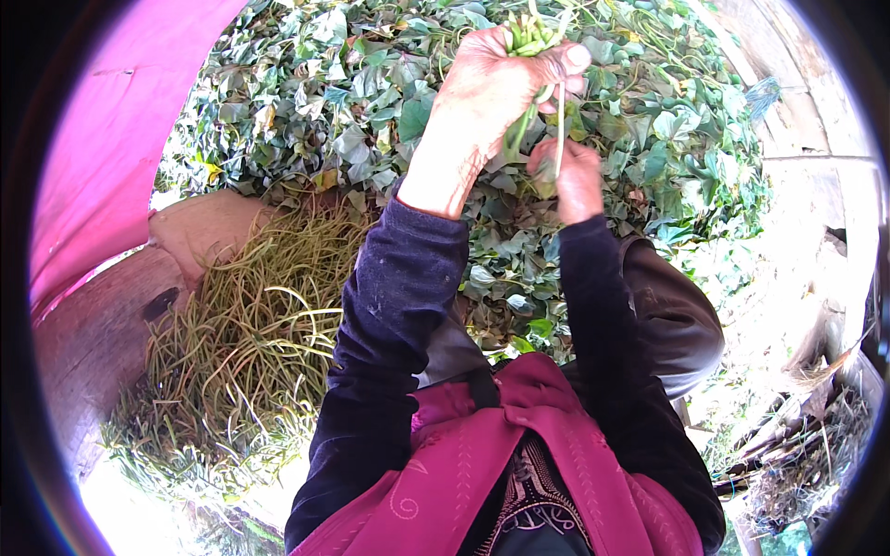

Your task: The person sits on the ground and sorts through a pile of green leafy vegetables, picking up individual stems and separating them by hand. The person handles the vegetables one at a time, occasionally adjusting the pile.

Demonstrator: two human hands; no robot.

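Observation:
My left hand (500, 76) is closed around a bundle of green leaf stalks (532, 36), whose cut ends stick out above the fist. A pale stalk (560, 128) runs down from it towards my right hand (573, 177), which is just below and blurred. At the right fingers is a leaf (544, 177), apparently pinched, though its edges are smeared. Beneath and beyond both hands spreads a deep heap of green leaves (354, 104), some yellowed. By my left forearm lies a pile of long, bare stalks (264, 299).
Wooden planks (799, 111) border the leaves at the right. Pink cloth (118, 139) hangs at the far left, above a curved wooden log (111, 333). Dry twigs and straw (799, 445) lie at the lower right, beyond my bent knee (667, 313).

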